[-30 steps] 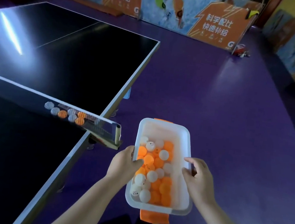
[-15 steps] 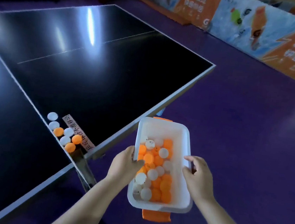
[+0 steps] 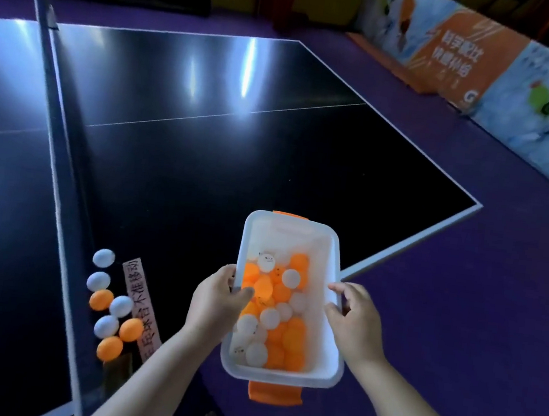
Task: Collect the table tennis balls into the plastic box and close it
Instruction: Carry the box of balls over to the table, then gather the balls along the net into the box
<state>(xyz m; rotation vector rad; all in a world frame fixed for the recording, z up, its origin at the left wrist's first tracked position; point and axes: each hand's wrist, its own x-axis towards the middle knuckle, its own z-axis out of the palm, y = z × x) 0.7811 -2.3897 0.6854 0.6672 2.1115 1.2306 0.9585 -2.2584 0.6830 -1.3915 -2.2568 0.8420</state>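
A white plastic box (image 3: 293, 225) with orange latches, open and holding several white and orange balls, hangs over the table's near edge. My left hand (image 3: 216, 298) grips its left rim, thumb inside. My right hand (image 3: 354, 319) holds the right rim with the fingers partly spread. Several loose balls (image 3: 111, 305), white and orange, lie on the black table (image 3: 204, 148) against the net (image 3: 69, 136), left of the box. No lid is in sight.
A paper strip with writing (image 3: 140, 305) lies beside the loose balls. Purple floor (image 3: 459, 314) spreads to the right. Printed barrier boards (image 3: 486, 74) line the far right side. A dark bench stands at the back.
My view has swung left and moved over the table; the box now hangs above the table's corner area. Both hands keep their hold on the box rims.
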